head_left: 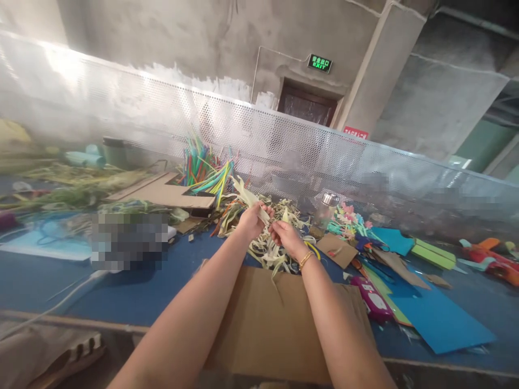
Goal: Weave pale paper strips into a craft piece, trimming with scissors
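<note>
Both my arms reach forward over a blue table [121, 292]. My left hand [252, 219] is closed round a bunch of pale yellow-green leaf strips [247, 195] that stick up and left from the fist. My right hand [287, 236], with a gold bracelet on the wrist, pinches the same strips from the right, fingers pressed together. A loose heap of pale strips [275, 254] lies just under both hands. A brown cardboard sheet [267, 324] lies flat on the table below my forearms.
A perforated metal screen [284, 140] runs along the table's far edge. Coloured straws [203, 167] stand behind a cardboard box [166, 192]. Blue and green paper sheets [438, 319], a pink case [371, 300] and paper flowers [351, 219] lie at right. Green stems pile at left.
</note>
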### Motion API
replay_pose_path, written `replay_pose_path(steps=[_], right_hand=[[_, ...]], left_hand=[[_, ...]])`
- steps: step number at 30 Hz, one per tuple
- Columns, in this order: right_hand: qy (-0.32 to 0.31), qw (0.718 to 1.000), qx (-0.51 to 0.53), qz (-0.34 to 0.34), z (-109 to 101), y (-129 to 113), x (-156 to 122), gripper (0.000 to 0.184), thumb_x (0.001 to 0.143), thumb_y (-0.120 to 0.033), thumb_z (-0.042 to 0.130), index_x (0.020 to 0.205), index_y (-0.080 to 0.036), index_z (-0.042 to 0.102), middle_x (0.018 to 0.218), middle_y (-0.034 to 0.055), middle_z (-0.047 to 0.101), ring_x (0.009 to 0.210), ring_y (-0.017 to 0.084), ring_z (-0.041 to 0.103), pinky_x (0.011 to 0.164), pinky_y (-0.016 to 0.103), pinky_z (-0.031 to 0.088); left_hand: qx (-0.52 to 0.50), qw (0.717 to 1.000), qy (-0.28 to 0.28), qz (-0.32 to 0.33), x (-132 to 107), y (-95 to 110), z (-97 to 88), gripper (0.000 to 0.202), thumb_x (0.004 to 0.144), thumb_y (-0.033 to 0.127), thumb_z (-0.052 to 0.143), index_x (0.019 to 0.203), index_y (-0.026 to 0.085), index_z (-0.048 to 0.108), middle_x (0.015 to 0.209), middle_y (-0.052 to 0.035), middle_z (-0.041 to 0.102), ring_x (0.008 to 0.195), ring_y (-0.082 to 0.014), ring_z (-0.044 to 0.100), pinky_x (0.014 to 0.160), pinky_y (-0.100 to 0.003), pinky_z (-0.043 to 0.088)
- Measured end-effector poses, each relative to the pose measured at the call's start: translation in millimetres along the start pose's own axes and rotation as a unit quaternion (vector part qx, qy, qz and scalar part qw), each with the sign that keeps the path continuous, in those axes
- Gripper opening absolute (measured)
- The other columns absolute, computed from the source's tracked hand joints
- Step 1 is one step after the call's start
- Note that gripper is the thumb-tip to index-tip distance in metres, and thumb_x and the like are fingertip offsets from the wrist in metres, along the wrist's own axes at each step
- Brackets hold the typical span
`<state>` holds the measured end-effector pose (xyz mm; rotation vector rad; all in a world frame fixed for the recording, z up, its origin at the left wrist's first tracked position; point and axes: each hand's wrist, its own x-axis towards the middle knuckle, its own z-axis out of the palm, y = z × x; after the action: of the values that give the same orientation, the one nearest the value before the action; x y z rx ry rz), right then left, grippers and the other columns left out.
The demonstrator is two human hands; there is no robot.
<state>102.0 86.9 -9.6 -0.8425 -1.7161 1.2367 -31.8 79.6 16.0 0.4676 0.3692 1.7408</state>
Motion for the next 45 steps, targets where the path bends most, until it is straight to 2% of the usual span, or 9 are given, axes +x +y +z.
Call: replay_pose_path(steps=[5, 13, 20, 23, 29, 33, 37, 41, 45], right_hand=[[0.096, 0.994, -0.04, -0.035, -7, 2, 7, 0.043, 0.077, -0.06, 0.058, 0.081, -0.018, 0.063, 0.073, 0.0033, 0.065, 0.063, 0.015, 0.057, 0.052, 0.023, 0.04], [0.225, 0.95, -0.19, -0.1, -15, 8, 12, 0.028, 0.072, -0.047, 0.066, 0.079, -0.02, 0.061, 0.076, 0.0014, 0.067, 0.071, 0.016, 0.06, 0.073, 0.028, 0.047], [0.143, 0.967, -0.197, -0.079, -15, 7, 12, 0.026, 0.072, -0.045, 0.065, 0.076, -0.019, 0.066, 0.074, 0.0017, 0.068, 0.068, 0.016, 0.061, 0.07, 0.027, 0.046], [0.175, 0.968, -0.171, -0.058, -15, 10, 12, 0.025, 0.072, -0.043, 0.063, 0.074, -0.018, 0.066, 0.07, 0.0003, 0.067, 0.064, 0.015, 0.059, 0.066, 0.026, 0.044], [0.271, 0.945, -0.171, -0.068, -15, 16, 11, 0.026, 0.071, -0.043, 0.061, 0.065, -0.019, 0.06, 0.063, 0.0004, 0.063, 0.06, 0.015, 0.055, 0.062, 0.026, 0.04], [0.271, 0.944, -0.173, -0.079, -8, 15, 8, 0.027, 0.071, -0.044, 0.061, 0.06, -0.019, 0.057, 0.058, -0.0004, 0.059, 0.057, 0.014, 0.051, 0.059, 0.026, 0.038], [0.222, 0.968, -0.101, -0.06, -1, 13, 6, 0.03, 0.071, -0.048, 0.062, 0.062, -0.019, 0.06, 0.056, -0.0008, 0.057, 0.055, 0.014, 0.05, 0.055, 0.025, 0.038], [0.182, 0.983, 0.034, 0.002, -3, 10, 5, 0.032, 0.066, -0.049, 0.066, 0.073, -0.018, 0.065, 0.062, -0.0001, 0.06, 0.057, 0.013, 0.053, 0.052, 0.024, 0.039], [0.209, 0.975, 0.072, 0.01, -10, 6, 6, 0.03, 0.06, -0.043, 0.071, 0.075, -0.017, 0.066, 0.064, -0.0004, 0.061, 0.055, 0.011, 0.05, 0.05, 0.022, 0.038]], left_hand=[[0.062, 0.997, -0.019, -0.039, -3, -7, -2.6, 0.01, 0.088, 0.016, 0.053, 0.083, 0.013, 0.06, 0.08, -0.0095, 0.069, 0.068, -0.0189, 0.067, 0.069, -0.034, 0.055], [0.102, 0.991, -0.027, -0.077, -6, -14, -3.2, 0.015, 0.088, 0.012, 0.051, 0.081, 0.012, 0.064, 0.086, -0.0134, 0.071, 0.074, -0.0203, 0.069, 0.071, -0.033, 0.056], [0.123, 0.983, -0.051, -0.129, -8, -17, -2.2, 0.018, 0.089, 0.014, 0.05, 0.088, 0.012, 0.067, 0.087, -0.0131, 0.072, 0.074, -0.021, 0.069, 0.072, -0.034, 0.056], [0.119, 0.984, -0.037, -0.125, -8, -20, -2.7, 0.016, 0.089, 0.015, 0.05, 0.088, 0.012, 0.066, 0.079, -0.0107, 0.07, 0.066, -0.0181, 0.067, 0.067, -0.031, 0.055], [0.134, 0.986, 0.061, -0.078, -5, -30, -8.0, 0.009, 0.084, 0.016, 0.061, 0.077, 0.015, 0.056, 0.059, 0.0004, 0.057, 0.047, -0.0089, 0.055, 0.05, -0.019, 0.046], [0.177, 0.978, 0.074, -0.082, -8, -35, -11.8, 0.021, 0.078, 0.02, 0.07, 0.069, 0.015, 0.052, 0.052, 0.0038, 0.05, 0.037, -0.004, 0.042, 0.04, -0.015, 0.032], [0.247, 0.963, 0.102, -0.018, -12, -34, -12.5, 0.033, 0.068, 0.026, 0.077, 0.062, 0.017, 0.047, 0.047, 0.0063, 0.045, 0.034, -0.0033, 0.032, 0.036, -0.018, 0.02], [0.289, 0.952, 0.097, 0.034, -12, -28, -10.1, 0.029, 0.063, 0.024, 0.078, 0.06, 0.016, 0.05, 0.045, 0.0066, 0.044, 0.036, -0.0038, 0.032, 0.038, -0.019, 0.021], [0.328, 0.936, 0.111, 0.067, -8, -22, -10.9, 0.029, 0.059, 0.025, 0.082, 0.061, 0.016, 0.055, 0.045, 0.0058, 0.046, 0.037, -0.0039, 0.032, 0.039, -0.02, 0.021]])
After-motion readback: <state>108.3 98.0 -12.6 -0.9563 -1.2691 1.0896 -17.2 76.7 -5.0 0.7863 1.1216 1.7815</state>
